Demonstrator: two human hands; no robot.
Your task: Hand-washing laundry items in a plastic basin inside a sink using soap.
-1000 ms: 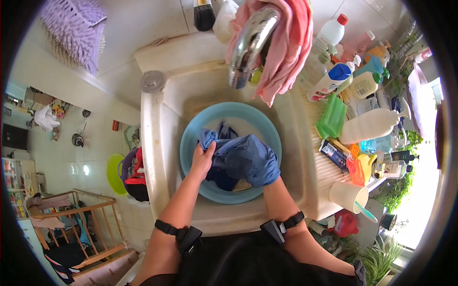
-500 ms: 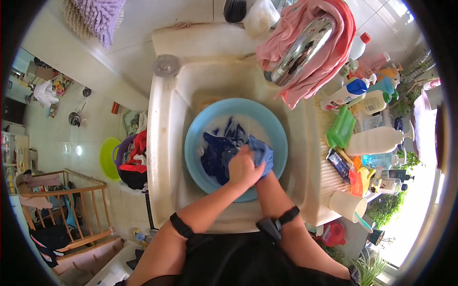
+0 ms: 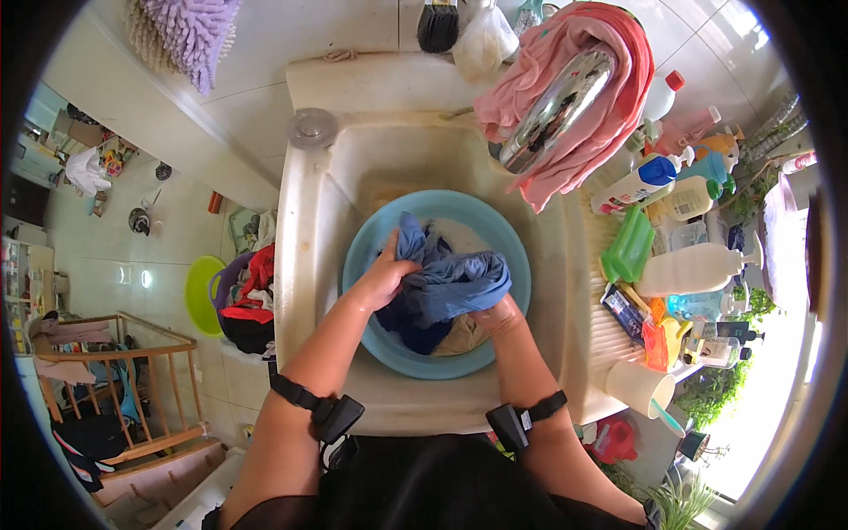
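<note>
Cream sink (image 3: 305, 221) amid tiled walls, both hands' grips, left (image 3: 382, 281) and right (image 3: 496, 315), closed on blue cloth (image 3: 446, 283) in basin (image 3: 508, 243)

A home laundry corner: stone sink (image 3: 305, 230), detergent bottles (image 3: 693, 269) (crowded ledge), clothes basket (image 3: 243, 300).

a single head-worn fisheye view looks almost straight down from close above the sink (image 3: 309, 265), with the blue basin (image 3: 508, 256) near centre. forearms enter from the lower edge. straight edges bend toward the dark round rim; the tiled floor (image 3: 115, 256) shows at left.
</note>
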